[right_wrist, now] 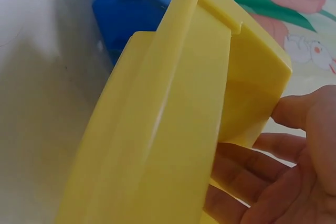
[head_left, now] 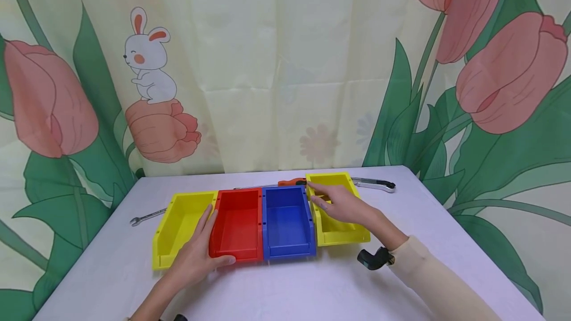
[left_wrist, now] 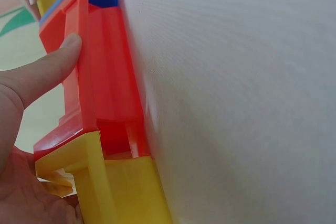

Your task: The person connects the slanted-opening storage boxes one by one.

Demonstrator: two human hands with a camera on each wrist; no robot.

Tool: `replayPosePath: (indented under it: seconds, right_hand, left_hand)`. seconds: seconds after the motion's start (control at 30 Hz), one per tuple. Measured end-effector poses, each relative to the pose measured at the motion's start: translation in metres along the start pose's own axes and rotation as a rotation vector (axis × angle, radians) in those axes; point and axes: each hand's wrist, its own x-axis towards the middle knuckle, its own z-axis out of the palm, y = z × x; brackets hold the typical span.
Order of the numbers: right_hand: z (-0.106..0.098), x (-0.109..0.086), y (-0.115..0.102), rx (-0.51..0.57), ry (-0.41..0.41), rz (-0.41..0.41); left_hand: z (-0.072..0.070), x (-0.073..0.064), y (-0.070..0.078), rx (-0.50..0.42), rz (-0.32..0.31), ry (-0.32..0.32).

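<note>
On the left, my left hand (head_left: 195,256) rests straight fingers along the adjoining walls of the left yellow bin (head_left: 161,256) and the red bin (head_left: 238,227). Its thumb lies against the red bin's front rim, as the left wrist view shows. The blue bin (head_left: 289,232) stands beside the red one. My right hand (head_left: 341,204) reaches over the right yellow bin (head_left: 343,238) and holds its left wall, the thumb at the wall edge. Some of its fingers are inside the bin, partly hidden. That bin sits slightly askew and farther back than the blue one.
Behind the bins lies a screwdriver (head_left: 292,182) with an orange handle. A wrench (head_left: 147,217) pokes out at the left. At the right, a ring-ended wrench (head_left: 376,187) lies beside a black-handled tool (head_left: 374,181). A printed curtain (head_left: 276,113) hangs at the back table edge.
</note>
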Motion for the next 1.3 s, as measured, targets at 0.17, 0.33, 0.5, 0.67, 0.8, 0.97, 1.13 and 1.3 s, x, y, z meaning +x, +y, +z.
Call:
replayPosePath:
  seconds: [0.17,0.33,0.5,0.67,0.8,0.97,1.13,1.3]
  right_hand:
    - [0.006,0.001,0.002,-0.004,-0.014,0.01]
    - [0.007,0.001,-0.001,-0.015,-0.011,0.031]
    - [0.005,0.001,-0.004,-0.038,-0.024,0.047]
    - [0.004,0.002,-0.002,-0.037,-0.039,0.056]
    - [0.009,0.003,0.0,-0.034,-0.055,0.044]
    - [0.017,0.004,0.003,-0.022,-0.087,0.073]
    - [0.018,0.003,0.003,-0.011,-0.084,0.079]
    - [0.023,0.005,0.006,-0.021,-0.081,0.092]
  left_hand:
    - [0.0,0.0,0.0,-0.006,-0.008,-0.006]
    - [-0.001,-0.001,0.0,-0.002,-0.008,-0.003]
    - [0.0,0.0,0.001,-0.001,-0.004,0.001]
    - [0.0,0.001,0.002,-0.004,-0.012,-0.004]
    - [0.0,0.0,0.002,-0.005,-0.024,-0.006]
    - [0.001,0.0,0.002,-0.001,-0.025,-0.01]
    - [0.001,-0.001,0.0,0.0,-0.022,-0.004]
    - [0.001,-0.001,0.0,-0.002,-0.015,-0.003]
